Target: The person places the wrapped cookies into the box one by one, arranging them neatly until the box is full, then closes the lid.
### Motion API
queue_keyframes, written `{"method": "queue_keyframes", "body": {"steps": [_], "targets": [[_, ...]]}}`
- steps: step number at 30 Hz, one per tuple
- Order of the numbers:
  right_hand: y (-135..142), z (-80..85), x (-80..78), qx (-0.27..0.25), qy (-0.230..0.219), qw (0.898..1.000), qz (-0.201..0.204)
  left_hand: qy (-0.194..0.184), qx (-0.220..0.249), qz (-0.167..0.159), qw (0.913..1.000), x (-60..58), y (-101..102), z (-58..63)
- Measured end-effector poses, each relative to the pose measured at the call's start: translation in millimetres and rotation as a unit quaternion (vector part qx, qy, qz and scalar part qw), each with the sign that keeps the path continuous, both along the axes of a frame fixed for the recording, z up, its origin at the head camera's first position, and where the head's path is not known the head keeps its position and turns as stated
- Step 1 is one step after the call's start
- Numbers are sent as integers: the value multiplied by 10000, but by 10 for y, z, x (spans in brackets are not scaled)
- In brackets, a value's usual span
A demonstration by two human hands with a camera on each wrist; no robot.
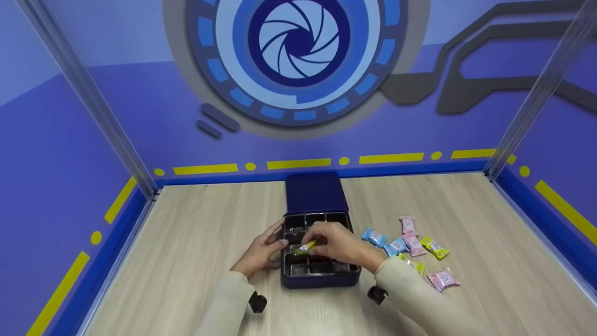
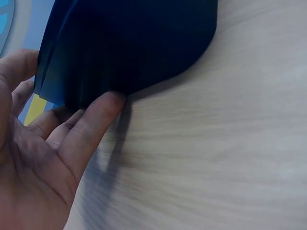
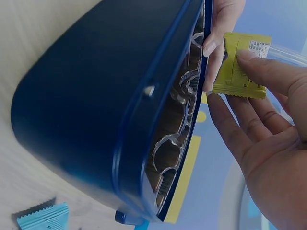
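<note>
A dark blue box (image 1: 322, 281) stands on the table with its lid (image 1: 315, 192) laid back behind it. Inside is a clear-plastic tray (image 1: 298, 269) split into several compartments. At the box's left side, my left hand (image 1: 261, 249) holds the wall, thumb over the rim and fingers against the outside. My right hand (image 1: 339, 243) pinches a yellow wrapped candy (image 3: 233, 72) between thumb and fingers, above the left-middle compartments. The right hand hides part of the tray in the head view. In the left wrist view, fingertips touch the box's side (image 2: 144, 43).
Right of the box lie several loose wrapped candies: blue (image 1: 374, 237), pink (image 1: 443, 279) and yellow (image 1: 434, 247). My right forearm (image 1: 419, 289) passes close beside them. Blue printed panels (image 1: 550, 186) wall the table (image 1: 196, 224) at the back and sides.
</note>
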State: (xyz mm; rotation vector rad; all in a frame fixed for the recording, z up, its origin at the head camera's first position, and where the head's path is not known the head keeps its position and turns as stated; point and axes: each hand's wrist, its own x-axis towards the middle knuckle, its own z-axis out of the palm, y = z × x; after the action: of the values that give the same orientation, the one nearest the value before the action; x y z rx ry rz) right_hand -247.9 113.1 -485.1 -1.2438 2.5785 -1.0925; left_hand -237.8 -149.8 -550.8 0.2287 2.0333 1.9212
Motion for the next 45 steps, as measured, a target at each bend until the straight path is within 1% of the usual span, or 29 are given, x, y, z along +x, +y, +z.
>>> {"method": "queue_keyframes", "body": {"steps": [9,15,18,22,27,35,39,45], "targets": [[-71,-25,6,-73,229,9990,374,-14,-97,49,9999,-19,-4,-17],[-123,-21,28,13,22,9995,311,-58,-69,91,9999,2,-1,15],[-147,-28,36,85,9,9995,289,-61,-58,95,9999,13,2,29],[-172,-48,36,107,7,9993,347,-57,-108,114,9999,23,4,40],[-195,-69,34,69,-99,9991,412,-34,-182,98,9998,23,3,42],[-222,-74,54,161,-277,9982,514,-39,-185,59,9998,11,2,23],[-234,-88,56,208,-257,9977,592,-6,-202,50,9998,0,2,10],[-237,-96,53,389,-59,9971,654,20,-174,59,9998,-7,-2,-4]]}}
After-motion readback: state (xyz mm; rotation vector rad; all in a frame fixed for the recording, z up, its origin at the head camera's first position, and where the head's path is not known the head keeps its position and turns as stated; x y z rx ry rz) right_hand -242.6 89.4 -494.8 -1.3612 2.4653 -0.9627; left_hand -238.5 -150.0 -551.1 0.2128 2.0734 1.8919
